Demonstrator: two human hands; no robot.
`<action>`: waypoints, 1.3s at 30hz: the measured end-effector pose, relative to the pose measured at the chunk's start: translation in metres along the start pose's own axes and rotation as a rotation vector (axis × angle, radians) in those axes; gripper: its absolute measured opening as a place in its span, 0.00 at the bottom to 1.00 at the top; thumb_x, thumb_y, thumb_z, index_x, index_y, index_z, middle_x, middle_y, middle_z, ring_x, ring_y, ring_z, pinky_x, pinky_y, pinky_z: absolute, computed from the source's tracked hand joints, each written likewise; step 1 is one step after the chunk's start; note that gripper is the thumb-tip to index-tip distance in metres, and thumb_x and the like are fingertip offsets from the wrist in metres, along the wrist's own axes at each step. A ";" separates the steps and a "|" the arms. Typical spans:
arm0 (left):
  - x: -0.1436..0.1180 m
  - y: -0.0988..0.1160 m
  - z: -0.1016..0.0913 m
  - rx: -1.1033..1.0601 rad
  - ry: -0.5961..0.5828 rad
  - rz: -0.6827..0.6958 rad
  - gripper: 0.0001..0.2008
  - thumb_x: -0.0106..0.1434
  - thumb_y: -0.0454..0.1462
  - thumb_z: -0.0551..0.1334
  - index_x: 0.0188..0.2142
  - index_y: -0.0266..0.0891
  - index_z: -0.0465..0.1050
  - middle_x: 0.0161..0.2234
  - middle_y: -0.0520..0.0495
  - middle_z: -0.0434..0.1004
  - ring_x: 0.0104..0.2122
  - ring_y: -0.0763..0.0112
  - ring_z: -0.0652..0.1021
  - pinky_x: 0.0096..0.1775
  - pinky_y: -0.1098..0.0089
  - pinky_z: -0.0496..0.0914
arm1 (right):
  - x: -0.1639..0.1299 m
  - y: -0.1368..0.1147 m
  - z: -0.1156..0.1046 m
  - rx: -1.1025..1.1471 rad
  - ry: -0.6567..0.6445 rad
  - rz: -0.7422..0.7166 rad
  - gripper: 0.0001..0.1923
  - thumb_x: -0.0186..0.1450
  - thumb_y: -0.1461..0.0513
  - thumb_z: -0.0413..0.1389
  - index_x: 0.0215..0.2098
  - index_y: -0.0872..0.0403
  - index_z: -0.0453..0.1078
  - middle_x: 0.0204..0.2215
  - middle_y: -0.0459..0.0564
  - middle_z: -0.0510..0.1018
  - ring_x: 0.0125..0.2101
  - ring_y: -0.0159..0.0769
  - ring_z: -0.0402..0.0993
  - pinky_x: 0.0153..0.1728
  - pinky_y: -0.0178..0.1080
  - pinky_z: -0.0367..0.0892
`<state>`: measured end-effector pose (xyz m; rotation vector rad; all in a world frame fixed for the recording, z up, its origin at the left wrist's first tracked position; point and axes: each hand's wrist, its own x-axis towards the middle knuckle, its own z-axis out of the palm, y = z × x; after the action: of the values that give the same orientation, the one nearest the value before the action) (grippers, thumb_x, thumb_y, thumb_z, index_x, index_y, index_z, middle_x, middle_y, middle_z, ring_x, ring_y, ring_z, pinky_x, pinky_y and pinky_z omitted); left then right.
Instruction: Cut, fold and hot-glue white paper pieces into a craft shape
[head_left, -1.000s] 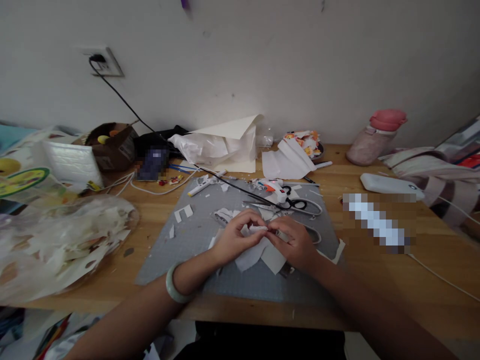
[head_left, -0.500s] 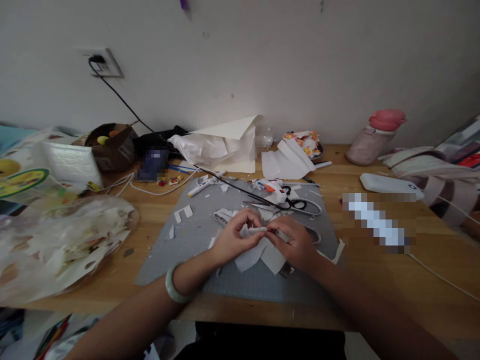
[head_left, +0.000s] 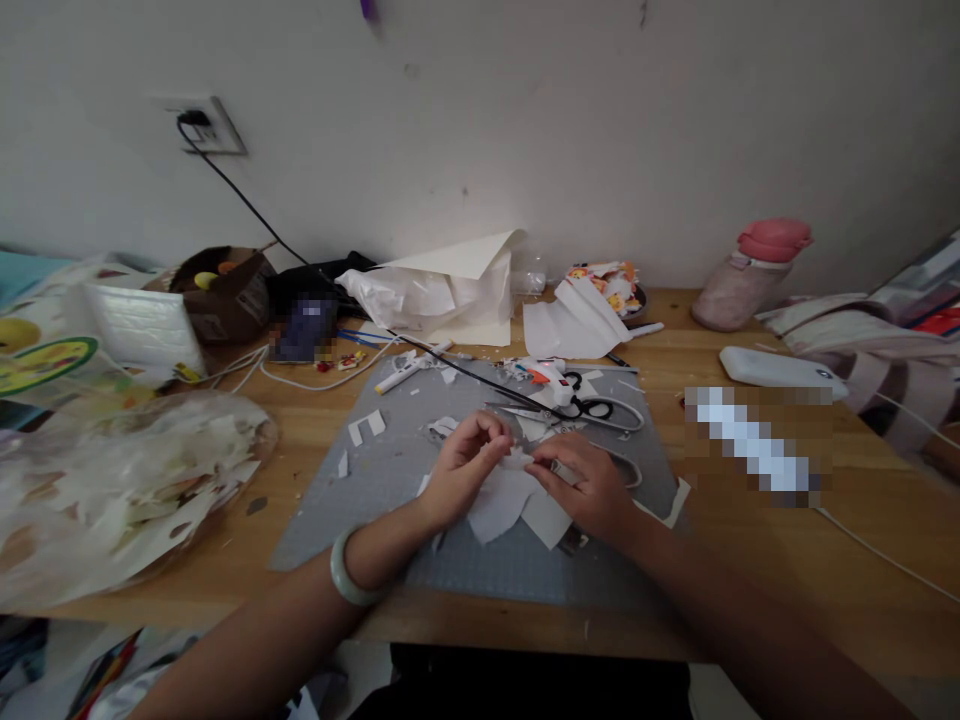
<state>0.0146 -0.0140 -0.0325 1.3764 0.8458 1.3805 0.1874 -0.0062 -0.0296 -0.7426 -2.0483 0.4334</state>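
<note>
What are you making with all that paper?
A person sits at a wooden desk working over a grey cutting mat. The left hand and the right hand pinch small white paper pieces between their fingertips, with a small tool in the right hand's grip. Black-handled scissors and a glue gun lie just beyond the hands. A pile of paper scraps sits to the left.

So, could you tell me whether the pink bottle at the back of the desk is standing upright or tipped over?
Tipped over: the pink bottle lies on its side on the desk, cap toward the right.
</note>
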 end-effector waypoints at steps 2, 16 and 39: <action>0.000 -0.002 0.000 -0.005 0.062 -0.009 0.13 0.59 0.45 0.61 0.28 0.40 0.62 0.26 0.53 0.65 0.26 0.74 0.67 0.33 0.71 0.63 | 0.000 0.000 0.000 -0.002 -0.003 0.004 0.05 0.64 0.60 0.53 0.32 0.51 0.69 0.26 0.47 0.78 0.28 0.33 0.74 0.32 0.37 0.68; 0.002 -0.002 -0.001 0.106 0.070 0.021 0.14 0.65 0.45 0.53 0.29 0.38 0.65 0.25 0.52 0.67 0.26 0.74 0.67 0.32 0.71 0.63 | -0.001 0.003 0.001 -0.003 0.045 -0.019 0.04 0.64 0.61 0.53 0.33 0.52 0.69 0.28 0.48 0.78 0.30 0.33 0.75 0.33 0.37 0.69; 0.002 0.000 -0.009 0.233 -0.179 0.002 0.16 0.61 0.48 0.57 0.27 0.37 0.68 0.27 0.48 0.68 0.31 0.68 0.69 0.37 0.68 0.62 | 0.002 0.002 -0.003 0.114 -0.075 0.075 0.09 0.66 0.63 0.51 0.35 0.53 0.74 0.29 0.50 0.76 0.30 0.32 0.73 0.32 0.35 0.68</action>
<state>0.0056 -0.0103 -0.0325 1.6520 0.9063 1.1668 0.1894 -0.0031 -0.0277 -0.7462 -2.0507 0.6236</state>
